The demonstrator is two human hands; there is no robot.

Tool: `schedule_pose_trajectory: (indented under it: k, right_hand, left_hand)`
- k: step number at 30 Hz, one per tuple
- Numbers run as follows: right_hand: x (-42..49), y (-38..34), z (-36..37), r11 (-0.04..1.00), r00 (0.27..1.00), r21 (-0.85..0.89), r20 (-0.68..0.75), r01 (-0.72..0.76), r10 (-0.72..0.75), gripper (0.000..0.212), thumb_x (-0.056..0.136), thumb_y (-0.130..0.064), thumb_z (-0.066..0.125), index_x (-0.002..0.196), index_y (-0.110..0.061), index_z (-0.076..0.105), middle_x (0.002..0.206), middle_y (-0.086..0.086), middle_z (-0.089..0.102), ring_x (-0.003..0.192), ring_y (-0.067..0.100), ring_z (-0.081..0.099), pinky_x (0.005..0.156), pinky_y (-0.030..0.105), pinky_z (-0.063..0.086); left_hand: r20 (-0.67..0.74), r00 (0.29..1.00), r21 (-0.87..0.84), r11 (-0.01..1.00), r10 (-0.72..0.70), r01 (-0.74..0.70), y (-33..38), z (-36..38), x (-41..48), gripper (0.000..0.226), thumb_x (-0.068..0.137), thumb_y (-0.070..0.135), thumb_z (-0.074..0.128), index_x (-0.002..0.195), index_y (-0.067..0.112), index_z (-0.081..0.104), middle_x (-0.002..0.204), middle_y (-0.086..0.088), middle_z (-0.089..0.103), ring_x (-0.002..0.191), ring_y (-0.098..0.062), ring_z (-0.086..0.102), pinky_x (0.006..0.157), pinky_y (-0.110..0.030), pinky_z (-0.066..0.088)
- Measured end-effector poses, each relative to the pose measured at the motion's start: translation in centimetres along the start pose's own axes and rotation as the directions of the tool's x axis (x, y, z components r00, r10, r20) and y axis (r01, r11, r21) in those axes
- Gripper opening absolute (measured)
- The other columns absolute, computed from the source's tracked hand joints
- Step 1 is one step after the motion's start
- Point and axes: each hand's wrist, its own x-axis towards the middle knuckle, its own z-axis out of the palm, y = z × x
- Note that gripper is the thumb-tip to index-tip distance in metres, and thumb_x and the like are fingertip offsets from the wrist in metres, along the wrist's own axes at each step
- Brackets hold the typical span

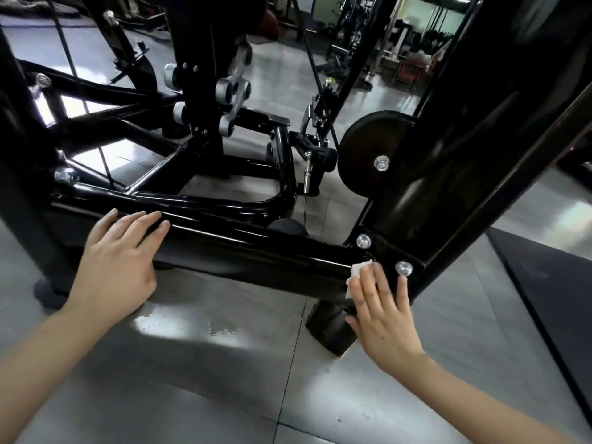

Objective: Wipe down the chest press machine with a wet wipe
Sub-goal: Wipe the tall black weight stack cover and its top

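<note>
My flat right grip [381, 312] rubs the wet wipe [356, 273] under it on the bar [256, 246]; my flat left grip [118, 261] steadies me.

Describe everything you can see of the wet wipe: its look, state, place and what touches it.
The wet wipe is white, thin and crumpled. The right hand presses it with straight fingers against the glossy black lower frame bar, at the bar's right end near two silver bolts. Most of it lies hidden under the fingers; only an upper corner and left edge show.
</note>
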Motion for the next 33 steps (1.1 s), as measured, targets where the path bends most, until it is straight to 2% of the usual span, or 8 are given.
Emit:
schedule_pose_trajectory:
  k: [2, 6, 12, 20, 24, 27, 29, 33]
  right_hand:
    - [1.9, -1.9, 0.2, 0.997, 0.995, 0.0, -0.063, 0.081, -0.081, 0.064, 0.096, -0.042, 0.021, 0.145, -0.004, 0.008, 0.153, 0.017, 0.013, 0.145, 0.035, -0.008, 0.117, 0.053, -0.006]
    - [4.5, -3.5, -0.1, 0.981, 0.976, -0.088, -0.119, 0.174, -0.184, 0.067, 0.097, -0.038, 0.015, 0.149, -0.005, -0.01, 0.157, 0.016, -0.014, 0.146, 0.03, -0.008, 0.118, 0.047, -0.005]
    - [-1.1, 1.8, 2.1, 0.963, 0.965, -0.145, -0.102, 0.227, -0.243, 0.065, 0.096, -0.033, 0.02, 0.151, -0.006, -0.003, 0.159, 0.012, -0.009, 0.147, 0.025, -0.004, 0.118, 0.049, -0.006]
    - [13.0, -10.6, -3.5, 0.898, 0.877, -0.265, -0.244, 0.352, -0.415, 0.071, 0.098, -0.04, 0.012, 0.142, 0.005, -0.022, 0.152, 0.021, -0.024, 0.142, 0.034, -0.019, 0.112, 0.058, -0.01]
    - [12.6, -10.0, -3.7, 0.909, 0.885, -0.237, -0.243, 0.343, -0.397, 0.072, 0.098, -0.041, 0.014, 0.145, 0.002, -0.019, 0.154, 0.018, -0.022, 0.143, 0.032, -0.018, 0.115, 0.054, -0.001]
    - [9.2, -6.5, -1.8, 0.908, 0.891, -0.217, -0.211, 0.359, -0.402, 0.074, 0.098, -0.045, 0.02, 0.148, -0.003, -0.013, 0.156, 0.015, -0.02, 0.144, 0.029, -0.018, 0.116, 0.051, -0.001]
    - [9.2, -6.2, -1.4, 0.904, 0.886, -0.219, -0.213, 0.368, -0.412, 0.075, 0.098, -0.046, 0.022, 0.149, -0.003, -0.012, 0.156, 0.016, -0.019, 0.144, 0.03, -0.018, 0.115, 0.055, -0.003]
    - [15.0, -12.1, -3.4, 0.885, 0.842, -0.213, -0.28, 0.414, -0.461, 0.073, 0.098, -0.042, 0.016, 0.146, 0.002, -0.016, 0.153, 0.021, -0.024, 0.141, 0.036, -0.022, 0.112, 0.06, -0.007]
  left_hand:
    - [0.029, 0.999, -0.007, 1.0, -0.027, 0.027, 0.4, 0.3, -0.2, 0.06, 0.068, 0.012, 0.031, 0.119, -0.003, 0.059, 0.127, -0.02, 0.055, 0.114, -0.037, 0.052, 0.113, -0.035, 0.015]
    - [0.077, 0.997, 0.001, 1.0, -0.016, 0.016, 0.1, 0.2, -0.3, 0.062, 0.065, 0.0, 0.047, 0.126, -0.002, 0.053, 0.134, -0.019, 0.05, 0.119, -0.036, 0.048, 0.114, -0.023, 0.004]
    - [0.229, 0.973, 0.012, 1.0, -0.023, 0.021, -0.2, -1.0, -2.1, 0.08, 0.056, -0.012, 0.063, 0.133, 0.003, 0.05, 0.144, -0.016, 0.041, 0.128, -0.037, 0.045, 0.101, -0.054, 0.036]
    - [0.252, 0.966, 0.086, 0.996, -0.056, 0.035, -0.8, -2.4, -1.8, 0.067, 0.054, -0.011, 0.062, 0.12, 0.003, 0.062, 0.128, -0.015, 0.058, 0.119, -0.035, 0.054, 0.096, -0.054, 0.042]
    - [0.313, 0.933, 0.106, 0.983, -0.179, 0.153, -1.7, -3.2, -2.1, 0.064, 0.061, -0.007, 0.058, 0.124, 0.002, 0.058, 0.131, -0.019, 0.055, 0.123, -0.039, 0.049, 0.099, -0.052, 0.041]
    - [0.306, 0.841, 0.066, 0.891, -0.446, 0.449, -2.3, -4.0, -2.0, 0.065, 0.074, 0.004, 0.052, 0.139, 0.006, 0.043, 0.145, -0.019, 0.038, 0.133, -0.037, 0.034, 0.11, -0.039, 0.026]
    - [0.271, 0.72, -0.068, 0.734, -0.639, 0.676, -2.9, -4.9, -1.5, 0.069, 0.075, 0.016, 0.04, 0.143, 0.009, 0.036, 0.147, -0.019, 0.033, 0.133, -0.037, 0.032, 0.11, -0.036, 0.024]
    - [0.194, 0.534, -0.286, 0.473, -0.823, 0.833, -6.1, -5.1, -1.1, 0.072, 0.082, 0.0, 0.04, 0.149, 0.014, 0.018, 0.156, -0.011, 0.017, 0.142, -0.028, 0.019, 0.112, -0.036, 0.021]
